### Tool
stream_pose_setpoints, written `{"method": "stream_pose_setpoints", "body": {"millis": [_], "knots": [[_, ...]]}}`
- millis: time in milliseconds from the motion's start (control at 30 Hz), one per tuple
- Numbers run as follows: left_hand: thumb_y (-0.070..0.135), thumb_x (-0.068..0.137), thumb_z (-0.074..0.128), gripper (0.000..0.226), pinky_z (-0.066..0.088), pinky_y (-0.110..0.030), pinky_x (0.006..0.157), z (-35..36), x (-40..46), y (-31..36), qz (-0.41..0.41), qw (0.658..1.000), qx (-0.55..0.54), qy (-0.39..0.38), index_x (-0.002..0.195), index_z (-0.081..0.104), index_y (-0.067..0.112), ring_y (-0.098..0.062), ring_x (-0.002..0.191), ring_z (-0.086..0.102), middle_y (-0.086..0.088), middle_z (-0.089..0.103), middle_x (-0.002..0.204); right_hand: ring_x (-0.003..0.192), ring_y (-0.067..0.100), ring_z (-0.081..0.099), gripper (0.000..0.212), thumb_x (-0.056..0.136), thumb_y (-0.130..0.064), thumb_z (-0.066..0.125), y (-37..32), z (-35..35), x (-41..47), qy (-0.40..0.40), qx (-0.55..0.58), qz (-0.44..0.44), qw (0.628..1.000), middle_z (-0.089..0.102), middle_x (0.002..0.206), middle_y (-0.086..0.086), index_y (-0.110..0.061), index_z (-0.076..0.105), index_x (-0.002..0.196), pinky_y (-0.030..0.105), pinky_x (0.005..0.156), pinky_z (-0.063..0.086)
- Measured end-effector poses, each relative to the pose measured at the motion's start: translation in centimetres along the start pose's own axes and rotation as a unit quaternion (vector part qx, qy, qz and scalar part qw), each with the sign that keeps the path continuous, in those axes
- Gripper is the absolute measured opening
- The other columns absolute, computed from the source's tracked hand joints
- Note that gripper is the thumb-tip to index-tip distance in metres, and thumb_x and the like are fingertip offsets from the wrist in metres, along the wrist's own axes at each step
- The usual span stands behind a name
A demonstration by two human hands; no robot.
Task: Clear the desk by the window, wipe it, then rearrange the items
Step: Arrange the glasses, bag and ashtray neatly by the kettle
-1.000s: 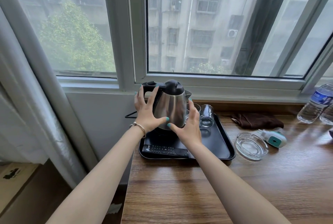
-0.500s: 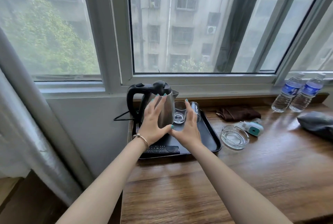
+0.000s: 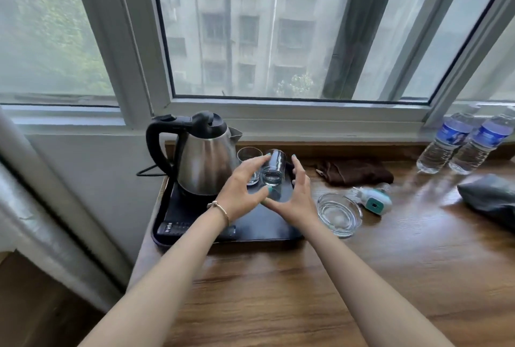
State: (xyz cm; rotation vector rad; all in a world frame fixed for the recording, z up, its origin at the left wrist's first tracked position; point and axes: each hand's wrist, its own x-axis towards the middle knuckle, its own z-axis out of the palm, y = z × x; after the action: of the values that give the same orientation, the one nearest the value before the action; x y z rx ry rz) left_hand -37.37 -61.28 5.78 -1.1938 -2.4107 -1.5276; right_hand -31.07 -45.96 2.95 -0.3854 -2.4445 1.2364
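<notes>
On the wooden desk (image 3: 348,277) under the window, a black tray (image 3: 267,231) at the left end carries a steel kettle (image 3: 204,162), two drinking glasses (image 3: 274,168) and a remote (image 3: 172,228). The left hand (image 3: 241,190) and right hand (image 3: 295,196) cup either side of the nearer glass with fingers spread and relaxed (gripping nothing that I can see). Right of the tray lie a glass ashtray (image 3: 338,214), a brown cloth (image 3: 356,172) and two water bottles (image 3: 462,143).
</notes>
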Motion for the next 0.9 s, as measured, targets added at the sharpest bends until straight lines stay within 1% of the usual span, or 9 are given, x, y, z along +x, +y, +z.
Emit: {"method": "stream_pose_setpoints", "body": {"millis": [100, 167, 367, 467, 567, 633, 700, 800, 900], "knots": [[0.005, 0.081, 0.067, 0.070, 0.038, -0.032, 0.108, 1.7, 1.3, -0.2, -0.035, 0.998, 0.015, 0.039, 0.141, 0.037, 0.024, -0.006, 0.124, 0.044, 0.009, 0.044, 0.134, 0.134, 0.015, 0.035, 0.119, 0.060, -0.038, 0.089, 1.8, -1.4, 2.0, -0.030, 0.004, -0.014, 0.999, 0.030, 0.144, 0.004, -0.041, 0.010, 0.149, 0.030, 0.107, 0.035], [0.006, 0.081, 0.068, 0.073, 0.032, -0.029, 0.112, 2.4, 2.0, -0.4, -0.052, 0.998, 0.033, 0.032, 0.142, 0.035, 0.027, -0.005, 0.129, 0.039, 0.011, 0.042, 0.138, 0.134, 0.013, 0.035, 0.119, 0.059, -0.036, 0.090, 2.7, -2.2, 3.5, -0.051, 0.008, -0.028, 0.998, 0.031, 0.145, 0.003, -0.039, 0.013, 0.150, 0.027, 0.106, 0.032], [0.011, 0.080, 0.071, 0.077, 0.023, -0.033, 0.117, 3.2, 3.2, -0.5, -0.076, 0.996, 0.048, -0.002, 0.143, 0.031, 0.029, -0.014, 0.141, 0.026, 0.010, 0.035, 0.147, 0.140, 0.015, 0.028, 0.119, 0.052, -0.039, 0.092, 4.1, -3.8, 8.5, -0.163, -0.073, -0.068, 0.982, 0.033, 0.152, -0.006, -0.031, 0.024, 0.150, 0.033, 0.115, 0.026], [0.009, 0.081, 0.070, 0.078, 0.022, -0.021, 0.114, 3.1, 3.9, -0.3, -0.098, 0.995, 0.013, 0.014, 0.139, 0.027, 0.037, -0.003, 0.139, 0.027, 0.012, 0.033, 0.148, 0.142, 0.019, 0.026, 0.122, 0.048, -0.043, 0.091, 4.2, -3.5, 10.6, -0.176, -0.089, -0.066, 0.978, 0.032, 0.153, -0.006, -0.031, 0.025, 0.150, 0.037, 0.117, 0.024], [0.006, 0.081, 0.071, 0.077, 0.023, -0.005, 0.106, 3.4, 4.6, -0.7, -0.112, 0.993, -0.016, 0.015, 0.139, 0.028, 0.033, 0.018, 0.128, 0.028, 0.019, 0.033, 0.143, 0.143, 0.021, 0.023, 0.129, 0.035, -0.058, 0.081, 4.2, -2.9, 11.8, -0.199, -0.077, -0.055, 0.975, 0.032, 0.152, -0.007, -0.034, 0.025, 0.149, 0.040, 0.117, 0.023], [0.006, 0.081, 0.071, 0.077, 0.024, -0.002, 0.103, 3.8, 5.0, -1.2, -0.121, 0.992, -0.037, 0.007, 0.140, 0.028, 0.030, 0.023, 0.125, 0.027, 0.023, 0.031, 0.141, 0.143, 0.022, 0.021, 0.129, 0.031, -0.063, 0.073, 4.4, -2.5, 12.4, -0.208, -0.062, -0.063, 0.974, 0.032, 0.151, -0.008, -0.033, 0.027, 0.148, 0.041, 0.118, 0.022], [0.007, 0.082, 0.071, 0.077, 0.024, -0.002, 0.103, 4.1, 5.5, -1.8, -0.118, 0.992, -0.048, -0.005, 0.140, 0.028, 0.033, 0.023, 0.126, 0.027, 0.025, 0.030, 0.142, 0.142, 0.019, 0.024, 0.126, 0.032, -0.062, 0.071, 4.8, -2.2, 12.9, -0.211, -0.046, -0.070, 0.974, 0.033, 0.150, -0.007, -0.031, 0.029, 0.147, 0.038, 0.117, 0.023], [0.015, 0.081, 0.070, 0.076, 0.026, -0.012, 0.109, 4.4, 6.2, -2.5, -0.102, 0.993, -0.045, -0.028, 0.139, 0.028, 0.039, 0.011, 0.134, 0.028, 0.016, 0.032, 0.147, 0.139, 0.013, 0.029, 0.121, 0.036, -0.058, 0.074, 5.6, -2.0, 13.5, -0.216, -0.023, -0.072, 0.973, 0.034, 0.147, -0.008, -0.030, 0.031, 0.146, 0.033, 0.116, 0.025], [0.023, 0.079, 0.068, 0.073, 0.027, -0.020, 0.113, 4.7, 6.7, -3.5, -0.084, 0.995, -0.041, -0.047, 0.138, 0.028, 0.038, 0.002, 0.137, 0.028, 0.008, 0.033, 0.149, 0.138, 0.016, 0.030, 0.113, 0.045, -0.041, 0.085, 6.1, -1.7, 13.8, -0.221, -0.018, -0.074, 0.972, 0.033, 0.141, -0.017, -0.039, 0.030, 0.143, 0.027, 0.111, 0.025]]}}
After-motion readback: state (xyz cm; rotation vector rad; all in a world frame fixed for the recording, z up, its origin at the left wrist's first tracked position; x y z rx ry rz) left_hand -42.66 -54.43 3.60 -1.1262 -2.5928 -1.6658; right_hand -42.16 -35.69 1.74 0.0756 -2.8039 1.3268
